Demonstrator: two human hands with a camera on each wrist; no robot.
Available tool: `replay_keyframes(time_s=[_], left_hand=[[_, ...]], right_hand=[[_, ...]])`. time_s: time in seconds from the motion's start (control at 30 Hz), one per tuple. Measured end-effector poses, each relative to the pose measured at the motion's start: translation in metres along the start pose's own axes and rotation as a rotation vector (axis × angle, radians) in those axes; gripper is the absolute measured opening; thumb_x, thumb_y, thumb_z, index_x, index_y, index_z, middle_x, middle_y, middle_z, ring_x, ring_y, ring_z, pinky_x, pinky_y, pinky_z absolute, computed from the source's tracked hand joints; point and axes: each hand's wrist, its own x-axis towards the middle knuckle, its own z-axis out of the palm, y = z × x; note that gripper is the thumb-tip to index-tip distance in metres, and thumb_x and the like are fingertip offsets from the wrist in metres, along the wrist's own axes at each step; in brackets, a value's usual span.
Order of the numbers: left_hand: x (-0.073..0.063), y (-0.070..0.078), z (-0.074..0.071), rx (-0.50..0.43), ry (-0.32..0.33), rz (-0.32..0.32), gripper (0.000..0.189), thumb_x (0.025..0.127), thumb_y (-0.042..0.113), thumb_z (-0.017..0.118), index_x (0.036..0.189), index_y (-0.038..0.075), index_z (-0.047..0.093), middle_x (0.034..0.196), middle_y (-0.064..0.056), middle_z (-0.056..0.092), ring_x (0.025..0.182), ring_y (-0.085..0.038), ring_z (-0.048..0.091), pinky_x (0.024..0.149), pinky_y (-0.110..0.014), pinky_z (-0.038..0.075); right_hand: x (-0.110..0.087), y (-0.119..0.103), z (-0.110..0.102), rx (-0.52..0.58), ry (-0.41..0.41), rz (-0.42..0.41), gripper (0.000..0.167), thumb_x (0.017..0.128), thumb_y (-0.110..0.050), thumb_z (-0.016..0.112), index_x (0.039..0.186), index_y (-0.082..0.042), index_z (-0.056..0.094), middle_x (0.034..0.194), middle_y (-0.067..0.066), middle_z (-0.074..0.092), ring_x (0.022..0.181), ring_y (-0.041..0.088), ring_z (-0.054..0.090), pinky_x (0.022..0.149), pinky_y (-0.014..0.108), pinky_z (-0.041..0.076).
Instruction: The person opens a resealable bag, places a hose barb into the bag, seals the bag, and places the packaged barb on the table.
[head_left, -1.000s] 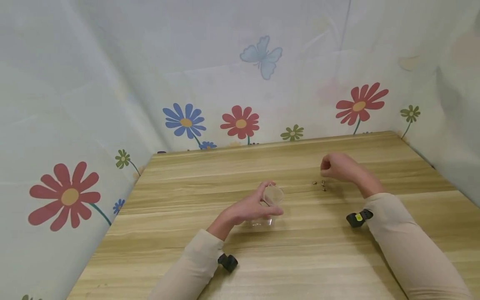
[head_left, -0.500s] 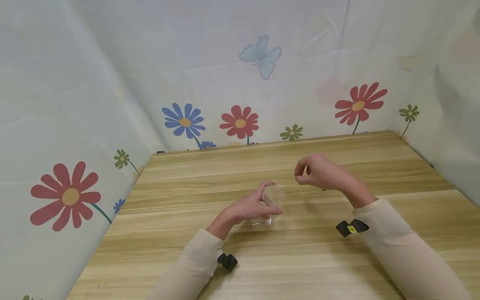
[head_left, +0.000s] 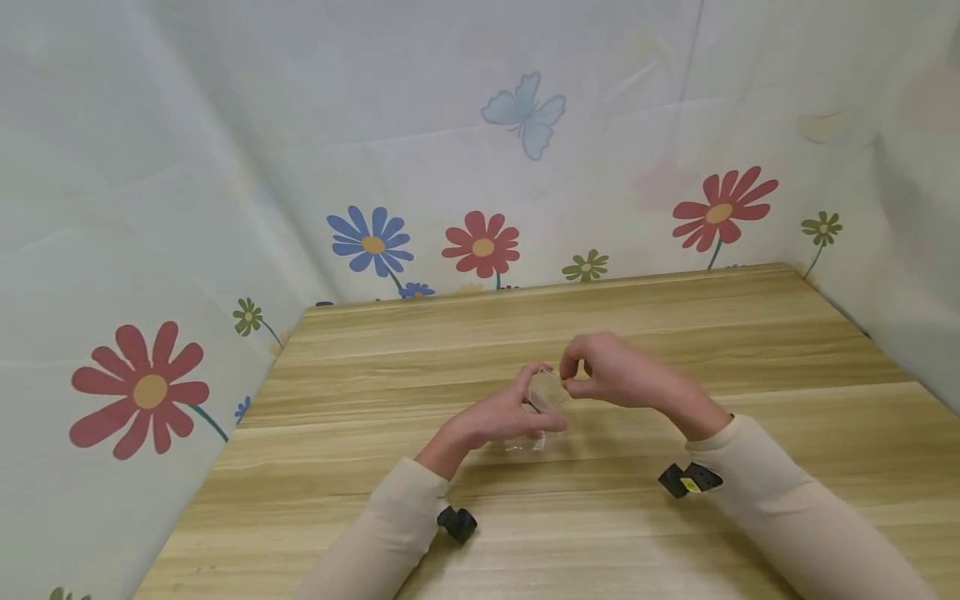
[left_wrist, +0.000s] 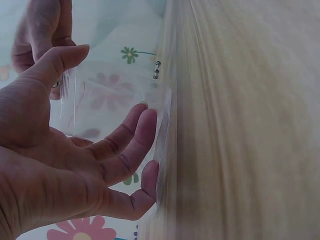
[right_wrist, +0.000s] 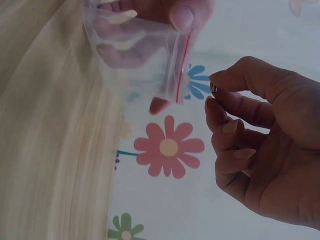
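Note:
A clear zip bag [head_left: 546,390] with a red line along its mouth stands on the wooden table. My left hand [head_left: 498,417] holds it between thumb and fingers, mouth upward and spread. Just right of that mouth is my right hand [head_left: 618,372]. Its thumb and forefinger pinch a tiny shiny metal piece [right_wrist: 214,89], too small to name exactly. In the left wrist view several similar small silvery pieces [left_wrist: 157,70] lie on the table beyond the bag. The right hand and forearm hide them in the head view.
The wooden table [head_left: 360,367] reaches back to a white cloth wall [head_left: 420,167] printed with flowers and a butterfly. Black cameras are strapped at both wrists, the left wrist camera [head_left: 457,524] lying close above the tabletop.
My right hand has moved left from beside the small metal pieces to the bag's mouth. My left hand and the bag have stayed in place.

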Motion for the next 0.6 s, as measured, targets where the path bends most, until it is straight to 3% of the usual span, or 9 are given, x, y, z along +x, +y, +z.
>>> replay_keyframes(time_s=[0.27,0.43,0.6], left_hand=[[0.001,0.0,0.001,0.032,0.005,0.017,0.083,0.087,0.036,0.078,0.151,0.024,0.026,0.119,-0.001,0.06,0.109,-0.019,0.056,0.097,-0.041,0.042],[0.001,0.0,0.001,0.044,0.001,0.008,0.089,0.087,0.038,0.078,0.155,0.026,0.023,0.112,-0.002,0.062,0.105,-0.023,0.059,0.094,-0.041,0.044],[0.001,0.0,0.001,0.047,0.001,-0.009,0.09,0.087,0.039,0.078,0.156,0.027,0.021,0.111,-0.002,0.062,0.103,-0.019,0.059,0.093,-0.041,0.044]], right_hand=[[0.008,-0.004,0.019,-0.087,0.022,0.017,0.004,0.087,-0.009,0.074,0.084,-0.01,0.072,0.083,-0.003,0.063,0.073,0.013,0.056,0.068,0.031,0.049],[0.009,-0.007,0.022,-0.091,0.026,0.035,0.004,0.088,-0.011,0.075,0.085,-0.009,0.074,0.085,0.001,0.063,0.072,0.014,0.055,0.066,0.03,0.048],[0.009,-0.008,0.022,-0.082,0.024,0.054,0.005,0.088,-0.013,0.075,0.09,-0.008,0.075,0.087,0.0,0.062,0.073,0.013,0.056,0.067,0.03,0.049]])
